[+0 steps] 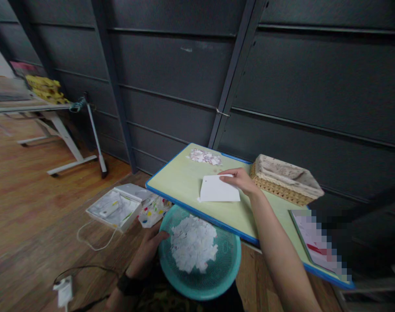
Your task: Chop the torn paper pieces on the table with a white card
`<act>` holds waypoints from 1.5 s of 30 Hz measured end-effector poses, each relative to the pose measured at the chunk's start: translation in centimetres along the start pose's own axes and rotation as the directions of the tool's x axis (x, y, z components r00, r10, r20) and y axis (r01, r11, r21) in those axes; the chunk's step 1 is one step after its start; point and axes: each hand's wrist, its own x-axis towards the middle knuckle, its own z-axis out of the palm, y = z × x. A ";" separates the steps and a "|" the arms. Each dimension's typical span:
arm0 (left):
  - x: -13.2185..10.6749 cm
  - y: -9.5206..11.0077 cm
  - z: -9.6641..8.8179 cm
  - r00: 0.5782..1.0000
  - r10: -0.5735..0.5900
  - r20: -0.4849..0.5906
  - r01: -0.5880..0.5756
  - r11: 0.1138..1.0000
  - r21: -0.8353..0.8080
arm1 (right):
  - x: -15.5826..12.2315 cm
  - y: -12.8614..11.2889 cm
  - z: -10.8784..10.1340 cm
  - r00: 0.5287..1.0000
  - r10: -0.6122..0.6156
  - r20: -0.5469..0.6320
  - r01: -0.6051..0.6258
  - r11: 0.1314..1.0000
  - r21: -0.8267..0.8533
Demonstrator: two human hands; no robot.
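My right hand (pixel 239 180) grips a flat white card (pixel 218 190) by its upper right corner, thumb on top, over the pale green table (pixel 171 177) with a blue edge. Below the table's front edge is a teal plastic mesh basket (pixel 228 264), partly filled with small torn white paper pieces (pixel 194 245). My left hand (pixel 153 242) is closed on the basket's left rim, its thumb over the edge. A small heap of paper scraps (pixel 204 157) lies at the table's back left. A few bits show by the card's lower left corner.
A lined wicker basket (pixel 282 186) stands at the table's back right, near a partly blurred flat item (pixel 314 242). On the floor at left are an open white box (pixel 114 208), a dotted plastic bag (pixel 153 210) and a white plug with cords (pixel 64 290). A dark metal wall (pixel 171 65) rises behind.
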 end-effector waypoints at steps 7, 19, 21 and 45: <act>0.2 -0.2 -0.1 0.999 -0.016 0.033 0.017 1.000 -0.009 | -0.2 -0.1 -0.2 0.997 0.050 0.064 -0.051 0.998 0.021; -0.1 0.1 0.1 1.000 -0.021 0.012 0.020 1.000 0.013 | -0.3 -0.1 -0.1 0.987 0.051 0.152 -0.053 0.999 0.007; -0.1 0.1 0.1 1.000 -0.023 0.006 0.023 1.000 0.008 | -0.3 -0.2 -0.1 0.984 0.044 0.175 -0.046 0.999 0.008; -0.2 0.1 0.2 1.000 -0.017 0.019 0.017 1.000 0.013 | -0.3 0.0 -0.2 0.998 0.037 0.057 -0.041 0.996 0.075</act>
